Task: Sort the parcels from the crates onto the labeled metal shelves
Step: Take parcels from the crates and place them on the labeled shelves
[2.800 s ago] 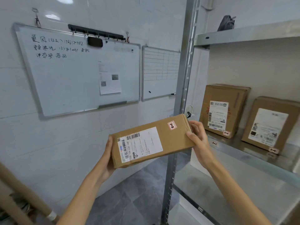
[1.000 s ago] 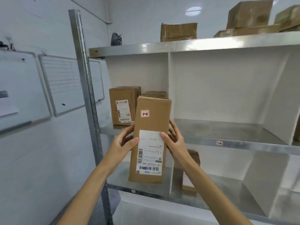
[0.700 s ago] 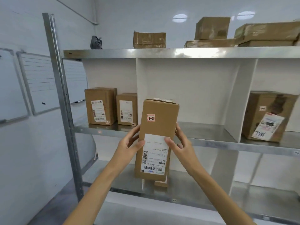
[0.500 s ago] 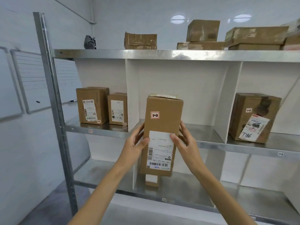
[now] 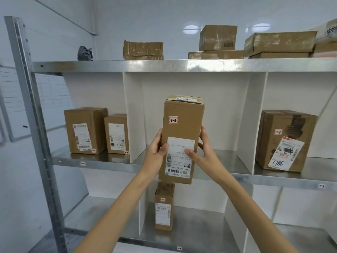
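Holding one tall brown parcel (image 5: 183,128) upright in the air with both hands, facing the centre compartment of the middle shelf (image 5: 226,162), overlapping that shelf's front edge and not resting on it. Clasping the parcel's left side with the left hand (image 5: 155,156), wrapping the fingers along the side and pressing the thumb onto the edge of the white shipping label (image 5: 179,157). Clasping the right side with the right hand (image 5: 205,155) in the same way, laying the thumb across the same label. Noting a small red-edged sticker (image 5: 173,119) marked 1-2 above that label. Recording two smaller parcels (image 5: 84,130) standing side by side in the left compartment, just beyond a white divider (image 5: 134,115). Recording a large parcel (image 5: 286,141) standing in the right compartment, bearing a handwritten number on its label. Noting a narrow parcel (image 5: 164,207) standing upright on the lower shelf (image 5: 200,227), directly below the held one. Logging several taped boxes (image 5: 143,51) lying on the top shelf (image 5: 164,65).
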